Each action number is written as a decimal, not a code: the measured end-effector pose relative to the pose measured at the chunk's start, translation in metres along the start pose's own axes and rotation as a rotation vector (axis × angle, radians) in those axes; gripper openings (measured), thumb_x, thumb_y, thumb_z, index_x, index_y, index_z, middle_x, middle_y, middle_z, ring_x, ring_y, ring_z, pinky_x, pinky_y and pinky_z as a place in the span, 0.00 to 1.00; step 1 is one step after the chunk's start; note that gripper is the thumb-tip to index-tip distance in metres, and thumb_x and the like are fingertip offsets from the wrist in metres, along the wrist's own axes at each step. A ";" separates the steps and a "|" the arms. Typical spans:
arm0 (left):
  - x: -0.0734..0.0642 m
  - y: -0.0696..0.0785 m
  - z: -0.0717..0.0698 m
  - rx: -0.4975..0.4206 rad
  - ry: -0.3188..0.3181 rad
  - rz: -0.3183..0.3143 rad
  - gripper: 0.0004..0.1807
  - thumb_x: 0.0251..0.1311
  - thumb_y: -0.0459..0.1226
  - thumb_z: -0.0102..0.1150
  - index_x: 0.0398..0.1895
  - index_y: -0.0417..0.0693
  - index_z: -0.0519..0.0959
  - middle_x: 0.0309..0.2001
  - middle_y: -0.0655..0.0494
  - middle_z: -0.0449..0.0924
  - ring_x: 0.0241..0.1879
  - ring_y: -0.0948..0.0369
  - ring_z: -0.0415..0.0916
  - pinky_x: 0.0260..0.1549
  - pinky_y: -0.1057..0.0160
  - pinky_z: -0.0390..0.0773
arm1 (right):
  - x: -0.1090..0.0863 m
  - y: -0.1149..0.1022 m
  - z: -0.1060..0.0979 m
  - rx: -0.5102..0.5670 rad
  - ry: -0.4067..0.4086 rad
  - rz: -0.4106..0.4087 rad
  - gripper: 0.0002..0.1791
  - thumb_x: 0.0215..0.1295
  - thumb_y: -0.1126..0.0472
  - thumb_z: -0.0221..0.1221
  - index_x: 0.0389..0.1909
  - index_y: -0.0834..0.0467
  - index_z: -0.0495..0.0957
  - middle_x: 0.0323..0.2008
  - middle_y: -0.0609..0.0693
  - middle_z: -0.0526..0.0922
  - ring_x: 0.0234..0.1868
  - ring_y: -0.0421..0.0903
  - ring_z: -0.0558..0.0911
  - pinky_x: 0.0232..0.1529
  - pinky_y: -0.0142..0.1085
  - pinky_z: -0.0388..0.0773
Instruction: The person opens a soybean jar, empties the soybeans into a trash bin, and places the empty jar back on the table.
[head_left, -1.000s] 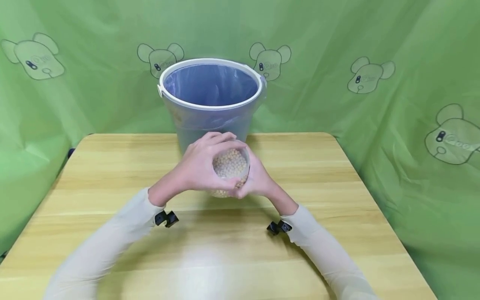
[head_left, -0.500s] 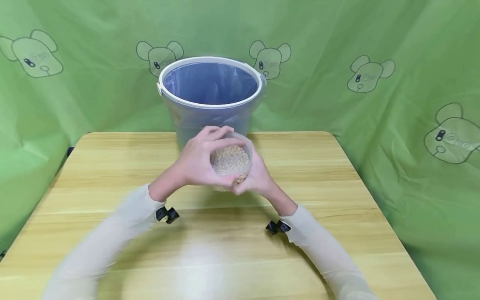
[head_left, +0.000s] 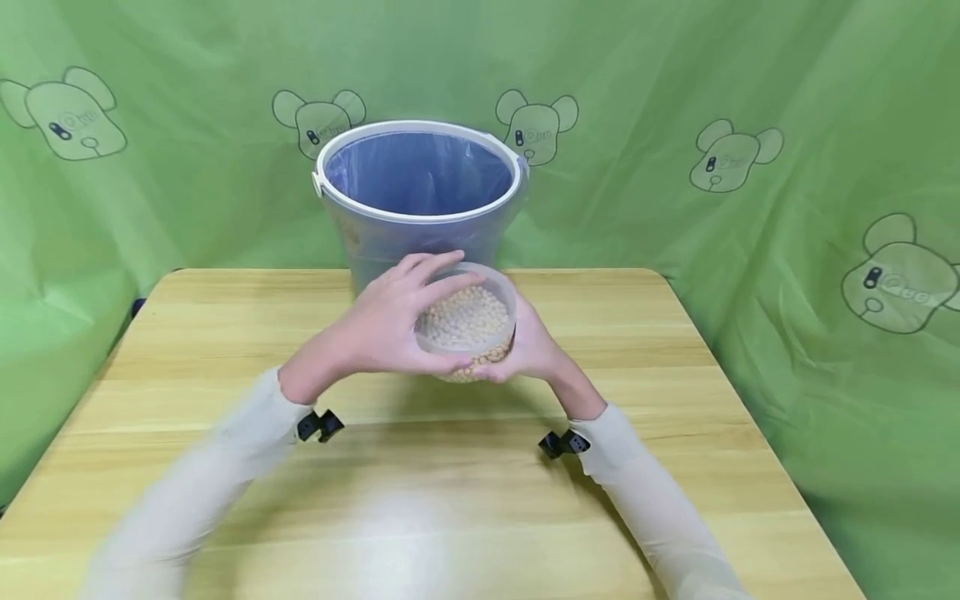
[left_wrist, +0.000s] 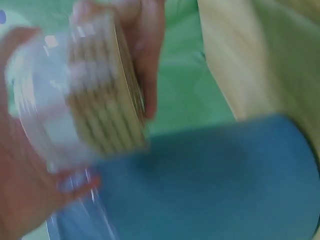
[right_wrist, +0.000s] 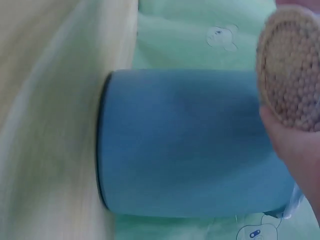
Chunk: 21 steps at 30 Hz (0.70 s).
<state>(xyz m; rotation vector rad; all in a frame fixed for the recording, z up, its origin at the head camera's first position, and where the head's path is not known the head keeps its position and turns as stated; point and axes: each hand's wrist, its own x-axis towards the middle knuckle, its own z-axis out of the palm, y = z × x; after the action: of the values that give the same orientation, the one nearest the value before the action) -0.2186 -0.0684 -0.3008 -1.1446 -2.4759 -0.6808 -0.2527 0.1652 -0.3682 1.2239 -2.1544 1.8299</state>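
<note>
Both hands hold a clear round plastic jar partly filled with pale yellow beans, raised in front of the bin. My left hand grips its left side, fingers over the far rim and thumb across the near side. On the right, my right hand curls round the jar's lower part. The jar's mouth faces up toward the head camera. In the left wrist view the beans fill the lower part of the jar's wall. The right wrist view shows beans pressed against the jar's base, above the right thumb.
A grey-blue bin with a white rim and a clear plastic liner stands upright at the table's far side, just behind the jar. The wooden table has rounded far corners. Green curtains with bear-head drawings hang around it.
The jar has shifted slightly right, and more of its rim and mouth shows. The two hands have moved a little further apart around it. The bin stays in place.
</note>
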 end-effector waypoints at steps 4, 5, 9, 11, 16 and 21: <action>0.002 -0.011 -0.003 -0.163 -0.025 0.170 0.50 0.41 0.59 0.77 0.72 0.59 0.71 0.78 0.53 0.62 0.76 0.54 0.60 0.71 0.47 0.67 | 0.000 -0.001 -0.002 0.060 -0.103 -0.031 0.68 0.29 0.54 0.77 0.76 0.67 0.53 0.64 0.68 0.69 0.61 0.48 0.76 0.64 0.44 0.78; 0.003 -0.012 -0.002 -0.191 -0.021 0.192 0.50 0.41 0.58 0.77 0.72 0.57 0.72 0.77 0.53 0.63 0.76 0.54 0.61 0.72 0.48 0.67 | -0.001 -0.001 -0.002 0.073 -0.119 -0.033 0.68 0.29 0.53 0.77 0.76 0.68 0.53 0.63 0.68 0.70 0.60 0.47 0.77 0.64 0.44 0.79; 0.002 -0.011 0.005 -0.226 0.024 0.208 0.47 0.41 0.56 0.78 0.69 0.54 0.75 0.73 0.50 0.69 0.72 0.52 0.66 0.70 0.48 0.69 | -0.002 0.001 0.002 0.114 -0.142 -0.036 0.67 0.32 0.51 0.77 0.74 0.69 0.54 0.60 0.66 0.72 0.58 0.47 0.78 0.62 0.45 0.81; 0.001 -0.009 0.007 -0.225 0.051 0.188 0.45 0.42 0.56 0.78 0.68 0.55 0.77 0.71 0.49 0.72 0.70 0.52 0.68 0.67 0.48 0.72 | -0.003 0.002 0.003 0.127 -0.137 -0.035 0.66 0.32 0.50 0.77 0.74 0.70 0.54 0.60 0.65 0.73 0.58 0.47 0.79 0.61 0.45 0.81; -0.001 0.004 0.009 -0.174 0.112 0.073 0.45 0.40 0.57 0.78 0.66 0.56 0.78 0.70 0.46 0.73 0.67 0.50 0.69 0.65 0.44 0.73 | -0.002 -0.002 0.005 0.099 -0.097 -0.029 0.65 0.29 0.56 0.75 0.73 0.69 0.55 0.61 0.67 0.72 0.59 0.50 0.78 0.62 0.49 0.80; -0.001 0.027 0.015 -0.024 0.156 -0.216 0.48 0.44 0.66 0.72 0.69 0.58 0.74 0.72 0.41 0.67 0.68 0.45 0.65 0.62 0.39 0.74 | -0.001 -0.004 0.008 -0.027 0.042 0.012 0.66 0.24 0.65 0.75 0.75 0.62 0.56 0.68 0.63 0.68 0.66 0.54 0.72 0.68 0.55 0.72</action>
<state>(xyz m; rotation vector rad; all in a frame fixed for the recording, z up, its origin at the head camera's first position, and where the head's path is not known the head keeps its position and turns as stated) -0.1979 -0.0460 -0.3059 -0.8044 -2.4841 -0.8282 -0.2460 0.1587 -0.3676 1.1587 -2.1614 1.8079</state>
